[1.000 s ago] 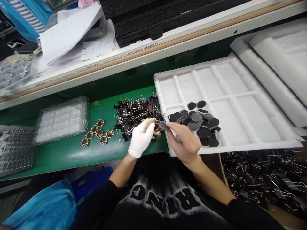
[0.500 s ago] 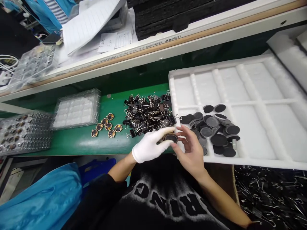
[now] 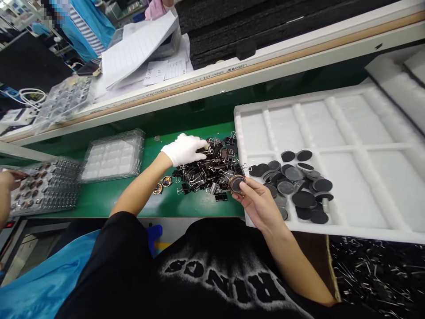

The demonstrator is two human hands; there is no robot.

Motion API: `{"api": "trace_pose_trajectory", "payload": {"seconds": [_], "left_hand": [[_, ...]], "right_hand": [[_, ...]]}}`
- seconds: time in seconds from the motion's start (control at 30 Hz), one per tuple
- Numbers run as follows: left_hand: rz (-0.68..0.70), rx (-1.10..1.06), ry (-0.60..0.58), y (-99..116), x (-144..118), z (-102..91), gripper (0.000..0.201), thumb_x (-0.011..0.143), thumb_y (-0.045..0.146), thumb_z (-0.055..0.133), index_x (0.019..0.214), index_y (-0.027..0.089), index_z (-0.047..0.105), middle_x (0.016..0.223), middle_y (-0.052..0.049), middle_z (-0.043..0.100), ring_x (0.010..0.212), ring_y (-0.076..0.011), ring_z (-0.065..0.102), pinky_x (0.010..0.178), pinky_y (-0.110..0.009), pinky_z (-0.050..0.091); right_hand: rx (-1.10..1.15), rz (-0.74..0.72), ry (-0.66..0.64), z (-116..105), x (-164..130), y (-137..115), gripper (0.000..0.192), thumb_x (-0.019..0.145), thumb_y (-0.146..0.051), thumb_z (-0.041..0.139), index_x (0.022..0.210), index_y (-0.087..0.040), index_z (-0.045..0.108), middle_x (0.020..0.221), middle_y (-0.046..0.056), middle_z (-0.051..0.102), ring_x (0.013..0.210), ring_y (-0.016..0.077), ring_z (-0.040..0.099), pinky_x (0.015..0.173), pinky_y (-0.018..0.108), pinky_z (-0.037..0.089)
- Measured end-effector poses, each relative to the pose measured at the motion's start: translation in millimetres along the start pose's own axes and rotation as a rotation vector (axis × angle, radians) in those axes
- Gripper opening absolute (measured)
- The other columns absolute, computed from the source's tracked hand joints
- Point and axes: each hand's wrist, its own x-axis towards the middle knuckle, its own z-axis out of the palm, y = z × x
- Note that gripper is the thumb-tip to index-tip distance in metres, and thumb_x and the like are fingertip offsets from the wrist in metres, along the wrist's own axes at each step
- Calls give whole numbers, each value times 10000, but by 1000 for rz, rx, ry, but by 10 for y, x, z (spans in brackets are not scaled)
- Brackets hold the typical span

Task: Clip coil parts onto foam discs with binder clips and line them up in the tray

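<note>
My left hand (image 3: 186, 149), in a white glove, reaches into the far left side of a heap of black binder clips (image 3: 212, 166). Its thumb and fingers close around a binder clip at the heap's edge. My bare right hand (image 3: 257, 197) holds a round gold-rimmed part (image 3: 236, 183) with a dark disc on its face, the thumb pressing on the disc. Several black and grey discs (image 3: 303, 199) lie piled in the white foam tray (image 3: 352, 144) right of that hand. Two gold-rimmed round parts (image 3: 166, 180) show beyond my left forearm, which hides the space behind it.
Clear plastic trays (image 3: 113, 155) stand at the left, beside a taller stack of filled trays (image 3: 46, 186). Another person's hand (image 3: 5, 190) touches that stack. A shelf edge (image 3: 219, 75) with papers (image 3: 137, 48) runs behind. More binder clips (image 3: 378, 274) fill a container at lower right.
My left hand has let go of the round part and moved left and away, into the clips. The right hand keeps the part. Another person's hand has appeared at far left.
</note>
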Motion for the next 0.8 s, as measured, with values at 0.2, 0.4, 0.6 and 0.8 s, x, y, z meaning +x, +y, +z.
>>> {"api": "trace_pose_trajectory", "payload": {"seconds": [0.2, 0.4, 0.6, 0.8], "left_hand": [[104, 40, -52, -54, 52, -220, 292, 972, 444, 595, 1155, 275, 747, 956, -2, 762, 857, -186, 695, 824, -330, 415], [293, 437, 30, 182, -5, -429, 173, 990, 235, 560, 1006, 191, 727, 917, -77, 699, 909, -240, 673, 773, -367, 405], [335, 513, 210, 164, -18, -164, 274, 969, 37, 454, 1021, 189, 677, 929, -93, 674, 851, -231, 638, 658, -363, 322], [235, 512, 214, 47, -72, -127, 334, 952, 9, 417, 934, 219, 676, 883, -70, 660, 855, -238, 614, 683, -368, 344]], "right_hand": [[30, -1, 31, -34, 23, 24, 234, 783, -460, 896, 911, -280, 817, 1004, 30, 754, 849, 165, 638, 699, 287, 562], [-4, -8, 40, 3, 23, 11, 277, 762, -477, 902, 914, -267, 804, 1003, 42, 757, 838, 183, 637, 695, 313, 561], [-19, 4, 25, 2, -19, 54, 290, 775, -503, 886, 907, -259, 799, 984, 46, 752, 822, 183, 628, 699, 319, 550], [22, 32, -15, -44, -42, 83, 268, 782, -465, 900, 946, -266, 827, 1014, 45, 760, 846, 166, 634, 706, 281, 551]]}}
